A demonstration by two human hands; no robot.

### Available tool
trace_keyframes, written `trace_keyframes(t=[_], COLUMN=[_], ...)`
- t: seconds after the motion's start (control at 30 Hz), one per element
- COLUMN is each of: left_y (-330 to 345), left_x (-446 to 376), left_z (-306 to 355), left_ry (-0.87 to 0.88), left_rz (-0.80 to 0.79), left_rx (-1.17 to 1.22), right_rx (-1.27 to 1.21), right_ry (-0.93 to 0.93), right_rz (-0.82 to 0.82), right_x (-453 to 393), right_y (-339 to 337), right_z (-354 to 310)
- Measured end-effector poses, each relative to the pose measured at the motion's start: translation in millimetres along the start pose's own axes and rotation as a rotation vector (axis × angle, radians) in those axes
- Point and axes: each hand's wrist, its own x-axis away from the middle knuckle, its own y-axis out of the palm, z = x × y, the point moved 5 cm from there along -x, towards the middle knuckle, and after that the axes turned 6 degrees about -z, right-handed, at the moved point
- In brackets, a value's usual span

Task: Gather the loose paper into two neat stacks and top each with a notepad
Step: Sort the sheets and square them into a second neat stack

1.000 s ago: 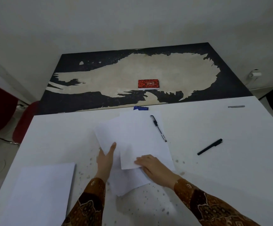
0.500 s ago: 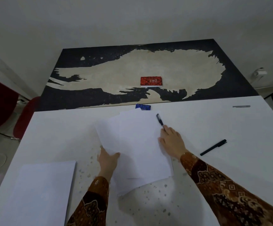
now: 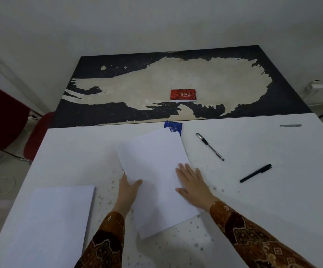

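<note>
A pile of white sheets (image 3: 156,171) lies tilted in the middle of the white table (image 3: 272,200). My left hand (image 3: 128,187) grips its left edge, thumb on top. My right hand (image 3: 192,183) rests flat on its right edge with fingers spread. A second, squared stack of paper (image 3: 50,219) sits at the near left. A blue spiral notepad (image 3: 173,127) peeks out from under the pile's far corner. A red notepad (image 3: 183,95) lies on the dark table (image 3: 99,113) beyond.
Two pens lie to the right of the pile: a clear-barrelled pen (image 3: 210,146) and a black capped pen (image 3: 255,173). A red chair (image 3: 35,136) stands off the table's far left corner. A grey strip (image 3: 290,125) marks the far right.
The pen that lay on the pile now rests on the table to its right. My right hand came back onto the pile's right edge, and the sheets look more aligned.
</note>
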Motion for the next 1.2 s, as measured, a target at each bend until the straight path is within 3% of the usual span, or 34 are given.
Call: trace_keyframes(t=[0.07,0.23,0.37,0.6,0.83,1.0,1.2], left_y=[-1.0,-2.7,-4.9,-10.7,0.0,10.4,18.1], left_x=[5.7,29.3,48.9,70.9,91.6,108.7,111.5], left_z=[0.7,15.3,41.6,80.6,62.8,79.0,80.9], left_ry=[0.022,0.147,0.264,0.429,0.437,0.534,0.485], left_rz=[0.012,-0.028,-0.107,-0.033,0.029,0.198,0.129], left_rx=[0.014,0.106,0.104,0.117,0.171,0.166,0.246], right_rx=[-0.158,-1.069,-1.411,-1.463,-1.299,-1.208,-1.294], right_ry=[-0.033,0.168,0.231,0.010,-0.069,-0.004,-0.017], right_rz=[-0.021,0.240,0.206,0.558,0.534,0.691,0.672], right_x=[3.2,11.5,13.4,56.3,101.8,114.6,115.7], right_y=[-5.1,-34.0,-50.8,-108.9,-101.6,-104.7,-98.1], right_z=[-5.2,10.4,25.5,18.3,4.1,-15.2,-21.3])
